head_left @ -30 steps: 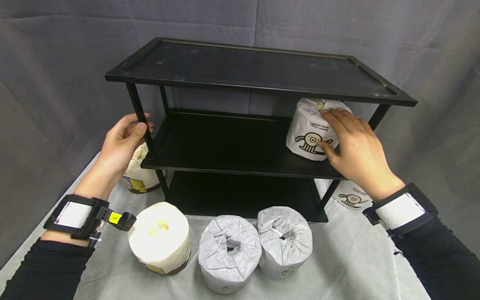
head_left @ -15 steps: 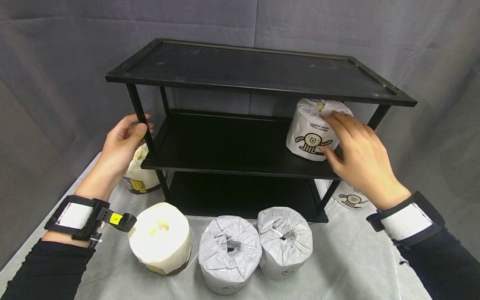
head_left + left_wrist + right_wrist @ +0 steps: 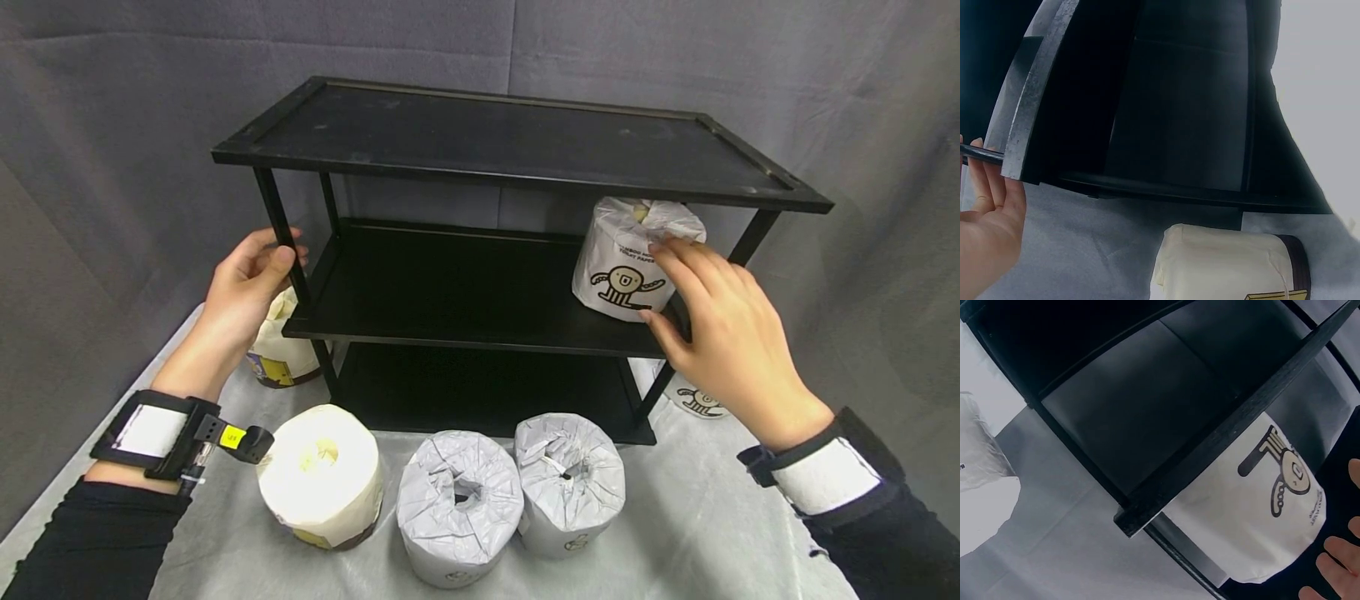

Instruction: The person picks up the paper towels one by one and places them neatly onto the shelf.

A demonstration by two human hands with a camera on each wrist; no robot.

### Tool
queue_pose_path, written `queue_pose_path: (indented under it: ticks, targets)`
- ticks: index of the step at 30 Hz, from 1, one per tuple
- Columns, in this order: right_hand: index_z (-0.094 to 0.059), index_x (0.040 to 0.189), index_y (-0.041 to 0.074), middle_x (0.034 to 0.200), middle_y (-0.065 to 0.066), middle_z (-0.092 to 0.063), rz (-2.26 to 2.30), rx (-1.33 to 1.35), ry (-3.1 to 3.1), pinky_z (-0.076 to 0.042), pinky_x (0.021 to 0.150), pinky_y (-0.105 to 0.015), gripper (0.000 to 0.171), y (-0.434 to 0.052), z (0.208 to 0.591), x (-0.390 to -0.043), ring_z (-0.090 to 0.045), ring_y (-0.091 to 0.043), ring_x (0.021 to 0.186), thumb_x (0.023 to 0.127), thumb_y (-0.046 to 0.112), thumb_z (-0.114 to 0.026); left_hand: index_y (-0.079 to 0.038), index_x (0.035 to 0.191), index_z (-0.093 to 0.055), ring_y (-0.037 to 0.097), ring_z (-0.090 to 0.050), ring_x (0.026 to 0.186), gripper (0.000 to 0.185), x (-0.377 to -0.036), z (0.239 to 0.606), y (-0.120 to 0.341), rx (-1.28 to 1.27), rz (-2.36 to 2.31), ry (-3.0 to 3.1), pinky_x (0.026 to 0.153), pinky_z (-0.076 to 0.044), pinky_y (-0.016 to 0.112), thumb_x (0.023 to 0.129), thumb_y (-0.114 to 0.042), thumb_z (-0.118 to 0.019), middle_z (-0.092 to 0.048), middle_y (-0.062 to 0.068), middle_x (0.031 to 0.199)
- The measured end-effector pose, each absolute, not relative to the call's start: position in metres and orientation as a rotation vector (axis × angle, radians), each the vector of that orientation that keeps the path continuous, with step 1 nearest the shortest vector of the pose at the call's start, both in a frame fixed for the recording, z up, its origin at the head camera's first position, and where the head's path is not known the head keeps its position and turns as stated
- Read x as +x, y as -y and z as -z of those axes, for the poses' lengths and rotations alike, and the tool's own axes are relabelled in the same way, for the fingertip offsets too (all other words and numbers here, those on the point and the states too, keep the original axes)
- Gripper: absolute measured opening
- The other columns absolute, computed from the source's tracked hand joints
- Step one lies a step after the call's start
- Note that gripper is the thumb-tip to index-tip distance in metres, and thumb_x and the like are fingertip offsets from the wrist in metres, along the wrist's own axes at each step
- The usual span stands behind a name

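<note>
The right hand is hanging spread and loose by the cartoon-print roll, fingertips maybe just brushing it; that roll is sitting on the rack's middle shelf, right of centre frame, so one looks done; the left hand is gripping the front-left post; three rolls are waiting on the worktop along the bottom, plus one at each end of the rack.

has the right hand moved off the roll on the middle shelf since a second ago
Yes. Against the unmoved black shelf, the right hand has drawn back down and right; only fingertips now touch the cartoon-print roll.
</note>
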State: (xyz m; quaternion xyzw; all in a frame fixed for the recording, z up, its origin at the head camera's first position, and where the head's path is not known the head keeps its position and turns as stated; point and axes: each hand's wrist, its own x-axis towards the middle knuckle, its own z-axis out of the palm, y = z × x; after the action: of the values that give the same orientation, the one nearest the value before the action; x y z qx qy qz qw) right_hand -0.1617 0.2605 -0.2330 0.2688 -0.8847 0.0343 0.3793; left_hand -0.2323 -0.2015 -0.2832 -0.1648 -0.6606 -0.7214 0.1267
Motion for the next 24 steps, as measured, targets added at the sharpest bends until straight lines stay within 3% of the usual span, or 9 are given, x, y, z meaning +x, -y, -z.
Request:
queue_pose_path:
  ticks: [8, 13, 17, 24]
  targets:
    - [-0.048, 0.135, 0.007, 0.136, -0.012, -0.048, -0.14, 0.719, 2.218, -0.03, 0.102, -0.046, 0.061, -0.257, 0.238, -0.15, -0.043, -0.033, 0.123, 0.078, 0.021, -0.067, -0.012, 0.116, -0.059, 0.012, -0.054, 0.1, 0.026, -0.233, 0.283, 0.2, -0.481, 2.101, 1.912, 0.084, -0.044, 0.015, 0.09, -0.016, -0.058, -0.061, 0.002, 0.1]
    - [-0.049, 0.134, 0.007, 0.135, -0.013, -0.048, -0.154, 0.744, 2.201, -0.03, 0.103, -0.046, 0.052, -0.255, 0.242, -0.142, -0.044, -0.034, 0.122, 0.09, 0.035, -0.052, -0.012, 0.116, -0.059, 0.012, -0.054, 0.1, 0.025, -0.232, 0.283, 0.2, -0.486, 2.106, 1.907, 0.085, -0.044, 0.015, 0.091, -0.016, -0.057, -0.06, 0.002, 0.1]
    - [-0.05, 0.133, 0.006, 0.135, -0.012, -0.049, -0.163, 0.751, 2.195, -0.031, 0.102, -0.047, 0.055, -0.252, 0.244, -0.134, -0.044, -0.034, 0.122, 0.094, 0.045, -0.04, -0.012, 0.116, -0.059, 0.013, -0.054, 0.1, 0.025, -0.231, 0.283, 0.2, -0.484, 2.105, 1.913, 0.086, -0.044, 0.015, 0.091, -0.015, -0.057, -0.06, 0.004, 0.1]
    - [-0.051, 0.131, 0.005, 0.133, -0.013, -0.05, -0.169, 0.776, 2.178, -0.031, 0.101, -0.046, 0.054, -0.246, 0.248, -0.121, -0.046, -0.035, 0.119, 0.096, 0.044, -0.038, -0.011, 0.116, -0.059, 0.013, -0.054, 0.1, 0.025, -0.23, 0.283, 0.2, -0.483, 2.1, 1.913, 0.086, -0.043, 0.015, 0.091, -0.015, -0.057, -0.06, 0.003, 0.1]
